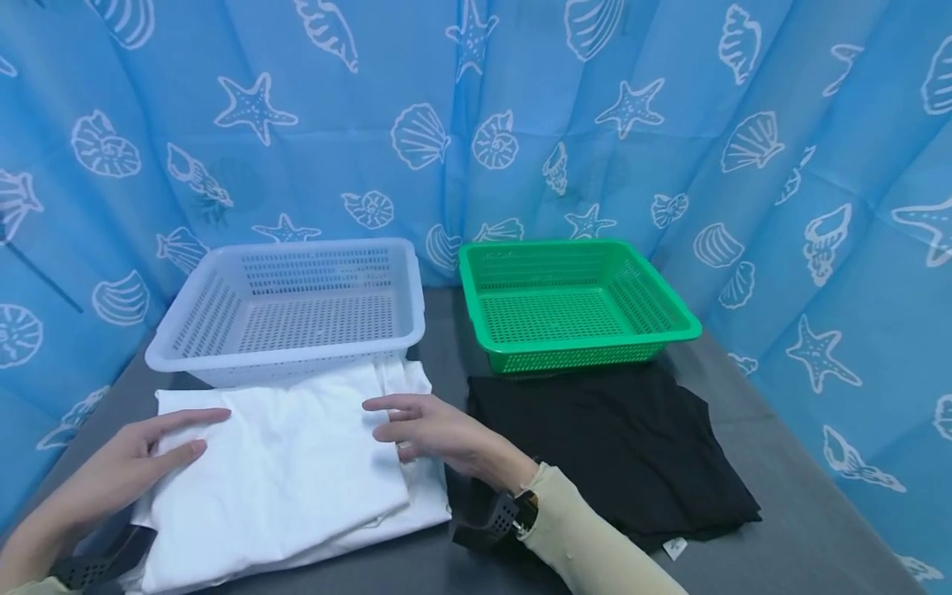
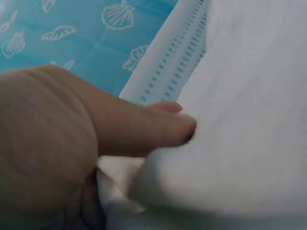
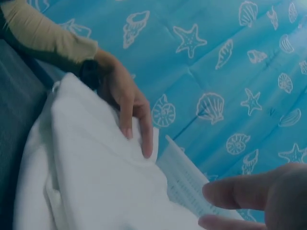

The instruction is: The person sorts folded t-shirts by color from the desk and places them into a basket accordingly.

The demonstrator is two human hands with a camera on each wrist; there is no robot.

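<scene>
Blue seashell curtains enclose a grey table [image 1: 781, 529]. Left hand [image 1: 130, 463] and right hand [image 1: 431, 430] lie with straight fingers on opposite edges of the folded white cloth [image 1: 290, 471] between them. Soft, light and floppy, I judge; best lifted by its folded edges. Beyond the fingertips stands a white basket [image 1: 290, 310], a green basket [image 1: 573, 302] beside it, and black cloth [image 1: 617, 446] right of the right hand.

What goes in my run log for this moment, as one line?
left hand: on white garment | right hand: on its right edge | white basket, green basket: behind
</scene>
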